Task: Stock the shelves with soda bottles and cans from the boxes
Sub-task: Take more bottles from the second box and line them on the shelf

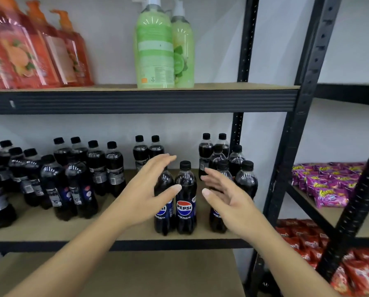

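Head view: worn on your head, facing the middle shelf [40, 230] from near its front edge.
Tilt: forward, slightly down.

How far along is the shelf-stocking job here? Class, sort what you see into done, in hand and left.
Done: many soda bottles already stand upright on the middle shelf. In hand: the left hand and right hand are open either side of the front Pepsi pair, gripping nothing. Left: bare board shows between the clusters; no cans or boxes are in view, so remaining stock cannot be judged.
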Action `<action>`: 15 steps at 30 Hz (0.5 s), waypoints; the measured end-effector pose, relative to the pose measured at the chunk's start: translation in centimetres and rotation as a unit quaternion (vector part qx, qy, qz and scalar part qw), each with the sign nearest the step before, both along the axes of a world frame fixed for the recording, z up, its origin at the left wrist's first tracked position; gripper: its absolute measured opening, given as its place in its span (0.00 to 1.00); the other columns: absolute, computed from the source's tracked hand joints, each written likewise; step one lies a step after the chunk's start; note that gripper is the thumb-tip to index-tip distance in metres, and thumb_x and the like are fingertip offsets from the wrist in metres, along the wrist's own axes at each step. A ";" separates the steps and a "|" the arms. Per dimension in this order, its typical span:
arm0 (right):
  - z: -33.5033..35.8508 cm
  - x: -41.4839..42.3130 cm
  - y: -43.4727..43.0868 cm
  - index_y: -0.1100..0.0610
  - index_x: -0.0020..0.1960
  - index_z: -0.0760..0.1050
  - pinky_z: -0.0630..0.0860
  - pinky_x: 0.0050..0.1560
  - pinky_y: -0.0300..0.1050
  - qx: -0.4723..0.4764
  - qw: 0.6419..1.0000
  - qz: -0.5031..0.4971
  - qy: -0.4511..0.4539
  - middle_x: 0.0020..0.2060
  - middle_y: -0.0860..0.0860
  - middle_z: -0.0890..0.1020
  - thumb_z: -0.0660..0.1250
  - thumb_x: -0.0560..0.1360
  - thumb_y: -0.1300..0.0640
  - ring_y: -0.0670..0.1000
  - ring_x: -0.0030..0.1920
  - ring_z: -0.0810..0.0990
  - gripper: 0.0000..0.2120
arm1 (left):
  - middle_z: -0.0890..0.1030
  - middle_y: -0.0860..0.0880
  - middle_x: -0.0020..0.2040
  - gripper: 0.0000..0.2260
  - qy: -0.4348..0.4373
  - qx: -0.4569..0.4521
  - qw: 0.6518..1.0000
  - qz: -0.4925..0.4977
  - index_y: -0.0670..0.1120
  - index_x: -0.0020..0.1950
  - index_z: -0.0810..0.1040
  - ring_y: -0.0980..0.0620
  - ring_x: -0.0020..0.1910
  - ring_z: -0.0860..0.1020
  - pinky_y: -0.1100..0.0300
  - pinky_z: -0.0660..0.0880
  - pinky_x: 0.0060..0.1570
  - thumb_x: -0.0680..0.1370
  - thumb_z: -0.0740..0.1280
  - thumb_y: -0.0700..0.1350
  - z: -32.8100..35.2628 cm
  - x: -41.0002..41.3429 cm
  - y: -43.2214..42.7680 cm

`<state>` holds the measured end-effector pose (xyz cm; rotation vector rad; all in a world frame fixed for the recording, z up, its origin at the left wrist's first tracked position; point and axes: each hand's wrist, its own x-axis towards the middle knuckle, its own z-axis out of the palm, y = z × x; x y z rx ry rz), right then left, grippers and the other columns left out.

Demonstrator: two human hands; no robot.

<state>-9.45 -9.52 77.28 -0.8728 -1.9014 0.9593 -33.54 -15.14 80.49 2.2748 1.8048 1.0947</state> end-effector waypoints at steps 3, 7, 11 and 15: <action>2.7 1.0 0.9 0.37 0.73 0.70 0.70 0.70 0.39 0.044 0.998 -0.017 -0.034 0.62 0.33 0.78 0.66 0.82 0.50 0.34 0.65 0.74 0.21 | 0.61 0.65 0.77 0.28 0.047 0.000 0.999 -0.014 0.59 0.80 0.61 0.69 0.75 0.57 0.70 0.54 0.73 0.81 0.65 0.58 1.8 0.7 1.4; 6.0 1.4 3.5 0.43 0.73 0.72 0.73 0.69 0.43 0.094 0.989 -0.055 -0.101 0.60 0.39 0.79 0.66 0.82 0.50 0.37 0.62 0.76 0.20 | 0.67 0.58 0.78 0.27 0.097 -0.015 0.995 -0.022 0.55 0.80 0.64 0.60 0.77 0.63 0.58 0.60 0.77 0.82 0.63 0.59 4.1 0.8 4.9; 8.6 1.1 7.1 0.48 0.75 0.70 0.72 0.69 0.46 0.132 0.965 -0.090 -0.206 0.65 0.46 0.78 0.65 0.82 0.47 0.46 0.62 0.77 0.22 | 0.68 0.54 0.78 0.27 0.127 -0.047 0.990 -0.026 0.53 0.80 0.64 0.56 0.76 0.66 0.62 0.61 0.73 0.83 0.62 0.59 6.0 0.6 9.7; 10.1 0.0 10.9 0.51 0.77 0.68 0.70 0.66 0.43 0.126 0.934 -0.112 -0.313 0.69 0.52 0.76 0.62 0.83 0.45 0.53 0.66 0.76 0.24 | 0.71 0.54 0.76 0.25 0.166 -0.091 0.982 -0.027 0.56 0.79 0.65 0.51 0.74 0.69 0.56 0.66 0.72 0.83 0.62 0.60 6.9 0.3 14.5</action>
